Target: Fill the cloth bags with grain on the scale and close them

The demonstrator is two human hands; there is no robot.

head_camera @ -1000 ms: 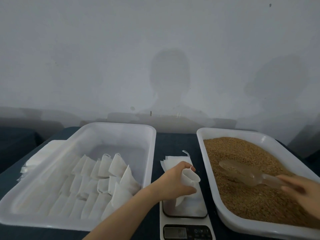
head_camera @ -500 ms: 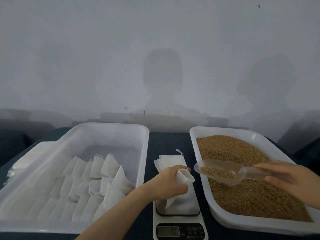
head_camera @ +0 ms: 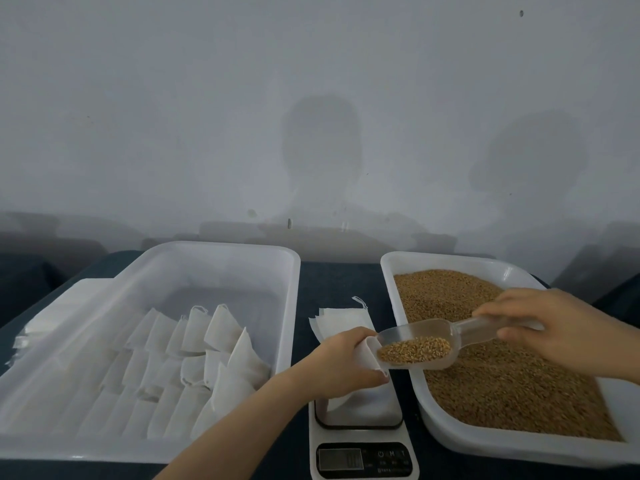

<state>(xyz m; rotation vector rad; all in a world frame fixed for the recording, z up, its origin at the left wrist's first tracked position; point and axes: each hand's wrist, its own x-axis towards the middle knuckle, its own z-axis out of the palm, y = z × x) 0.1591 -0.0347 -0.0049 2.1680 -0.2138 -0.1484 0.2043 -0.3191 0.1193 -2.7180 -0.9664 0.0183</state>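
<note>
Dark tabletop (head_camera: 339,278) below a bare grey wall. At front centre, on the platform of the scale (head_camera: 363,459), the cloth bag (head_camera: 367,355): gripped near its mouth by the left hand (head_camera: 341,363), mouth held open and turned toward the right, lower end lying slack on the platform. Looks flat, with nothing in it as yet. At the bag's mouth, touching it or just short of it, the lip of a clear scoop (head_camera: 420,344), carrying a small heap of grain and clasped at the handle by the right hand (head_camera: 557,327), fingers curled over it. No grain seen falling; reads as the instant before the pour. Scale display too dim to read.

Just behind the scale, a small stack of empty bags (head_camera: 341,318), with a drawstring loop showing at its far corner. To the right, a white tray (head_camera: 391,271) holding a deep bed of grain (head_camera: 502,382), plenty of it. To the left, a larger white tub (head_camera: 225,247) with rows of bags (head_camera: 211,337) standing and leaning against one another in its near half, seemingly filled and closed. Beyond the tub's left edge, a pile of flat white bags (head_camera: 65,299).

By this evidence, well under way but far from finished. Many bags apparently done; the one on the scale yet to be filled, weighed and drawn shut; after it the stack behind the scale, and probably the pile at the far left too.
</note>
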